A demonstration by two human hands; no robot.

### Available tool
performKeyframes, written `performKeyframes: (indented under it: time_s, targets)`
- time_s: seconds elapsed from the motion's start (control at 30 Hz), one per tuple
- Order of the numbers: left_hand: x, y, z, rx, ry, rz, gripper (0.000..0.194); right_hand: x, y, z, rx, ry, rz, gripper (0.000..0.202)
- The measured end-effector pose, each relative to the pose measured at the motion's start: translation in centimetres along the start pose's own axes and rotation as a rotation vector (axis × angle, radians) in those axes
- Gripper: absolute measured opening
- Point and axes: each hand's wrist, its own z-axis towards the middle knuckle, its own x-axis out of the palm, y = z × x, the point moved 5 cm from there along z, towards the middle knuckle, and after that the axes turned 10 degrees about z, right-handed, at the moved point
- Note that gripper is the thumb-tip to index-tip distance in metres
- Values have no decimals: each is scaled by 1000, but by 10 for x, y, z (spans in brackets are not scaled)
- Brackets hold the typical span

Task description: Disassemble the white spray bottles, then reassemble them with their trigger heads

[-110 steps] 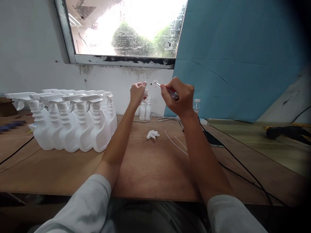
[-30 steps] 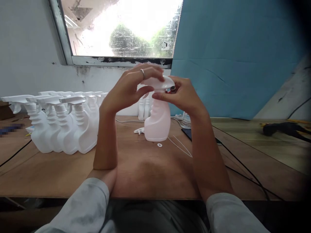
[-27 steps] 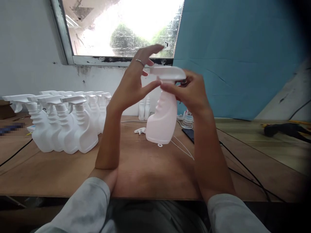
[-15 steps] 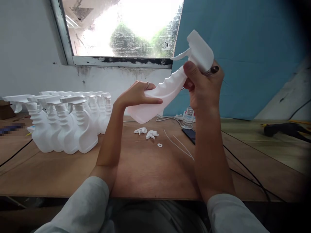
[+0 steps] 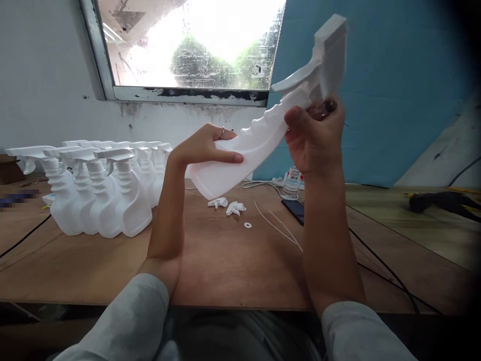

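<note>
A white spray bottle (image 5: 259,138) is held tilted in the air above the table, its base low on the left and its trigger head (image 5: 330,55) high on the right. My left hand (image 5: 210,145) grips the lower body, thumb across the front. Up at the neck, my right hand (image 5: 315,130) is closed around the ribbed collar, just below the trigger head. Part of the collar is hidden behind its fingers. Below the bottle, two small white trigger pieces (image 5: 218,202) and a white ring washer (image 5: 247,225) lie on the table.
Several white spray bottles (image 5: 131,205) with trigger heads stand in rows at the left. Thin white tubes (image 5: 280,225), a dark phone (image 5: 293,210) and a clear bottle (image 5: 291,183) lie or stand near my right forearm. Black cables (image 5: 387,273) cross the wooden table (image 5: 240,271) at right.
The trigger head has turned about the neck and now shows a different side. The bottle's base has shifted slightly down and left, and my right fingers have moved lower on the collar.
</note>
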Motion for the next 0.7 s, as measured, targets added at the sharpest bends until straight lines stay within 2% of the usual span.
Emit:
performKeyframes:
  time_s: [0.1,0.2,0.3,0.43,0.53,0.63,0.67,0.7]
  targets:
    - [2,-1,1,6,8,-11,38,2,1,0,11,22,78,19]
    - [4,0,3,17,25,-29,39,2,0,0,99,40,130,30]
    - [6,0,3,0,40,-66,41,-6,-4,1,153,-39,29,35]
    - [10,2,4,-60,63,-153,52,-10,-3,1,113,-44,-13,20]
    - [17,9,3,-68,175,-231,62,-12,5,3,107,-39,48,22]
    - [23,22,1,-44,281,-315,67,-26,25,11,-13,-82,172,19]
    - [24,29,1,-52,272,-339,68,-36,31,14,-35,-124,237,12]
    - [24,38,2,-76,242,-353,67,-48,35,17,-41,-196,315,17]
